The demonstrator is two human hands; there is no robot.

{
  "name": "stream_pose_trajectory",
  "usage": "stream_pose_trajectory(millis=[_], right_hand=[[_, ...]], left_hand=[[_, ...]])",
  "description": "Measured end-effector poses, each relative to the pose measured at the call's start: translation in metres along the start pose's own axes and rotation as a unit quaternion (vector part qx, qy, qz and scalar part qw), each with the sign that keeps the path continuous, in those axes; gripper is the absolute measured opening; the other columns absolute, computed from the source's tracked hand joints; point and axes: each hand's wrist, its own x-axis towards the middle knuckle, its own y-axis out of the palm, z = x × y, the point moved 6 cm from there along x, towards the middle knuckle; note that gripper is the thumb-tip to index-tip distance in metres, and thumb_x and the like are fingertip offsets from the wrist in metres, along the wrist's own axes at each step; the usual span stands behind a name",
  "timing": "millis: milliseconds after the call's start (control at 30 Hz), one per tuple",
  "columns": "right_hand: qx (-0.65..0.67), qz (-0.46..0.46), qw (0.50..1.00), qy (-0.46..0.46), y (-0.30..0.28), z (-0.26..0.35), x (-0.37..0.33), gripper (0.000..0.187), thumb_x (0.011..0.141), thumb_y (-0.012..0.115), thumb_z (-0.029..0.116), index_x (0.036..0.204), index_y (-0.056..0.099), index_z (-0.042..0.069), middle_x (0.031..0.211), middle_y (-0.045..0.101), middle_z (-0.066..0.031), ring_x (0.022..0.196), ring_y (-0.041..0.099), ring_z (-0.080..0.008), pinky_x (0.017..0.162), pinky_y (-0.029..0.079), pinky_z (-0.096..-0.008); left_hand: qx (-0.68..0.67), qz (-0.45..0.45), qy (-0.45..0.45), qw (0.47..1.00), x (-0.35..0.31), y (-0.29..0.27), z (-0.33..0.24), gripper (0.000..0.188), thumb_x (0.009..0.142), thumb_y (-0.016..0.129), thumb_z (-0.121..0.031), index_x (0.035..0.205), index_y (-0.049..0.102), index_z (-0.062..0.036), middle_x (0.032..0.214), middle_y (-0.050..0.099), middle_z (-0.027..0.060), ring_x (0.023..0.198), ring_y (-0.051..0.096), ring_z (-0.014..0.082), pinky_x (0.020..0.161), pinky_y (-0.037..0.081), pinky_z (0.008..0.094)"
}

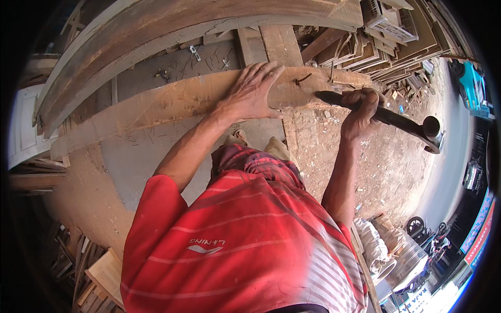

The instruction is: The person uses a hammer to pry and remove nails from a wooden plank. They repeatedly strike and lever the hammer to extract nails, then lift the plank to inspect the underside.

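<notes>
A long, curved wooden board (172,99) runs across in front of me. My left hand (253,91) lies on it with the fingers stretched toward the far edge and the thumb apart, near the close edge. In my right hand (361,112), closed around the dark handle, is a claw hammer (399,121). Its head points out to the right, and the handle's end hangs over the board's right part. A rusty bent nail (302,79) sticks out of the board between my hands. Farther right, a thin upright nail (331,72) stands near the far edge.
Thick curved timbers (172,34) lie beyond the board. Loose nails and metal clamps (194,53) are scattered on the grey surface between. Stacked planks and a white plastic crate (391,23) stand at far right. Sacks (373,242) lie at lower right, beside a road (459,156).
</notes>
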Motion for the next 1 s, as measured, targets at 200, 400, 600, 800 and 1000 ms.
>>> stream_pose_trajectory(millis=[200,400,600,800,1000], right_hand=[[-0.051,-0.089,0.995,0.012,-0.016,-0.014,-0.04,0.019,0.109,0.055,0.02,0.102,0.054,0.002,0.077,0.058,-0.0062,0.07,0.063,-0.0214,0.084,0.059,-0.0476],[-0.034,-0.089,0.995,-0.04,-0.024,-0.009,-0.078,0.015,0.107,0.053,0.015,0.103,0.054,0.0,0.085,0.06,-0.0098,0.078,0.062,-0.0205,0.084,0.056,-0.0434],[-0.104,-0.062,0.99,0.07,-0.008,0.018,-0.088,0.024,0.102,0.067,0.022,0.097,0.061,0.0,0.072,0.06,-0.0044,0.064,0.059,-0.0128,0.063,0.051,-0.0309],[-0.158,-0.116,0.96,0.199,-0.045,0.038,-0.118,0.02,0.097,0.075,0.016,0.092,0.061,0.003,0.063,0.053,0.0008,0.052,0.048,-0.008,0.049,0.038,-0.0257],[-0.234,-0.191,0.912,0.277,-0.12,-0.001,-0.188,0.034,0.098,0.075,0.025,0.078,0.051,0.012,0.058,0.045,0.005,0.048,0.043,-0.005,0.044,0.031,-0.0246]], left_hand=[[0.097,0.083,-0.025,0.991,-0.002,0.008,0.009,0.13,0.061,0.094,-0.05,0.165,0.023,-0.0188,0.163,0.027,0.0199,0.15,0.028,0.041,0.125,0.021,0.0556],[0.054,0.058,0.009,0.997,0.001,-0.003,0.003,0.129,0.06,0.094,-0.045,0.165,0.025,-0.0174,0.154,0.035,0.0218,0.143,0.036,0.0417,0.119,0.027,0.0545],[0.046,0.068,0.024,0.996,0.004,-0.003,0.003,0.125,0.059,0.094,-0.042,0.163,0.031,-0.0149,0.152,0.037,0.0229,0.141,0.037,0.0416,0.118,0.029,0.0535],[0.072,0.05,0.026,0.996,-0.01,-0.019,0.01,0.117,0.066,0.09,-0.053,0.161,0.035,-0.0113,0.154,0.039,0.0193,0.143,0.037,0.0408,0.118,0.03,0.0547],[0.092,-0.042,-0.185,0.977,-0.102,-0.111,0.103,0.1,0.086,0.065,-0.073,0.156,0.042,-0.006,0.153,0.044,0.0219,0.145,0.036,0.0382,0.119,0.026,0.0587]])
